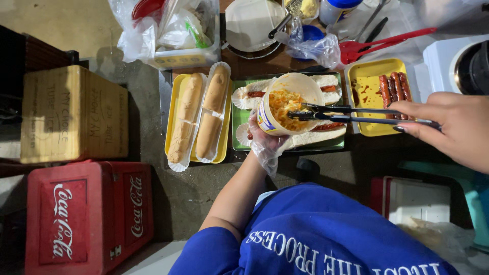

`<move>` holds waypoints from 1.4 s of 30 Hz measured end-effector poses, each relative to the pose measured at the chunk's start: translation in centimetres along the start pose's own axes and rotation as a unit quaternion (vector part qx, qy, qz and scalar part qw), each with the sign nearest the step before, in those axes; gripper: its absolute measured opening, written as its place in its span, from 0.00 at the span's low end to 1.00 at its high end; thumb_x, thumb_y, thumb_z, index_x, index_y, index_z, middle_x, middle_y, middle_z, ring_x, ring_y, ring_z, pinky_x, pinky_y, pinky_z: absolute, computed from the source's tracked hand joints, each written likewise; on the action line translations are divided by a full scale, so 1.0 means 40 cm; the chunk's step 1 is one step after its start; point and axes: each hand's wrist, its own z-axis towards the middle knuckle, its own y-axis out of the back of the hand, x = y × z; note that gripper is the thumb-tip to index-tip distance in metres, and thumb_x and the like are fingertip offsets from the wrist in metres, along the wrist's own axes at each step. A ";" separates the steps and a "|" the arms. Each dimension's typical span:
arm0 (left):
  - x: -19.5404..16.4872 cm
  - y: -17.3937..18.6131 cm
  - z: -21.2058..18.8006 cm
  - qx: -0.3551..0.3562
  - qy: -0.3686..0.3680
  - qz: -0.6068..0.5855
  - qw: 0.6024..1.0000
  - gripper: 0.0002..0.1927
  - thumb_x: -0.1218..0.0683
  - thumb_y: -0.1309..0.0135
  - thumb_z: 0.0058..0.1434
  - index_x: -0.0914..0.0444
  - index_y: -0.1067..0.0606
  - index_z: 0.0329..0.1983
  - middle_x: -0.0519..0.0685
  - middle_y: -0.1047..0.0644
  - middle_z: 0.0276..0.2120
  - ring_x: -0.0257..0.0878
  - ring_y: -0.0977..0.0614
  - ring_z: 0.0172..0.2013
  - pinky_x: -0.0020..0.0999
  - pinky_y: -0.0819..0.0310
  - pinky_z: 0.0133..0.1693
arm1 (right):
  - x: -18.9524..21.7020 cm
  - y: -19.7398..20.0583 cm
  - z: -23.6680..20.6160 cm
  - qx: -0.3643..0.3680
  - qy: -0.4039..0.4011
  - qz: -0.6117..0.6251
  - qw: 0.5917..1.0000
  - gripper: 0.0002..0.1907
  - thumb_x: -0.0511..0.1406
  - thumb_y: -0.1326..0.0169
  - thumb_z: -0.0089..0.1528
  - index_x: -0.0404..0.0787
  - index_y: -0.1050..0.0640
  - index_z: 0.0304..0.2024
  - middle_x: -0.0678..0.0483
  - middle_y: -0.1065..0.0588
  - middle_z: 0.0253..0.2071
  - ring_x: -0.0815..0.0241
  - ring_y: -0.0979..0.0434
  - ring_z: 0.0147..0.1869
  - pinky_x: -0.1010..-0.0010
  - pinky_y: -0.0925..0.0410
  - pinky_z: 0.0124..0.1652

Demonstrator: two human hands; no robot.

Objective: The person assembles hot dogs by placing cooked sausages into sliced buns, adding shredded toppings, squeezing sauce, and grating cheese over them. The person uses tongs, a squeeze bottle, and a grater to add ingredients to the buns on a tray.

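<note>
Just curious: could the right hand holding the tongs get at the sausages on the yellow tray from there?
Probably yes. The right hand sits just beside the sausages on the yellow tray, with nothing lying between them.

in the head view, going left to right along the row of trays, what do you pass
yellow tray with two plain buns → green tray with filled buns → tub of shredded filling in the gloved left hand → black tongs → yellow tray of sausages → right hand

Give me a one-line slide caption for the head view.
Gloved left hand holds a tub; right hand dips tongs in.
</note>
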 end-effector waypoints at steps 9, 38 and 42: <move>0.033 -0.004 -0.011 0.017 0.030 -0.006 0.999 0.42 0.32 0.50 0.51 0.56 0.30 0.68 0.56 0.29 0.64 0.60 0.27 0.62 0.66 0.33 0.61 | -0.028 -0.067 -0.050 -0.027 -0.053 0.120 0.991 0.26 0.42 0.41 0.62 0.60 0.20 0.64 0.55 0.30 0.23 0.62 0.29 0.27 0.70 0.32 0.31; 0.143 0.040 -0.312 0.026 -0.288 -0.025 0.957 0.49 0.30 0.44 0.46 0.47 0.36 0.73 0.52 0.33 0.69 0.59 0.32 0.68 0.70 0.37 0.64 | -0.008 -0.333 0.069 -0.095 0.113 -0.130 0.980 0.23 0.53 0.48 0.65 0.66 0.22 0.62 0.55 0.25 0.34 0.53 0.19 0.32 0.58 0.26 0.31; 0.144 0.048 -0.316 0.046 -0.297 -0.011 0.954 0.48 0.30 0.44 0.47 0.47 0.36 0.73 0.52 0.33 0.69 0.59 0.31 0.67 0.71 0.36 0.64 | -0.040 -0.346 0.067 -0.070 0.085 -0.101 0.989 0.21 0.52 0.50 0.66 0.68 0.22 0.62 0.56 0.24 0.37 0.51 0.18 0.33 0.56 0.26 0.31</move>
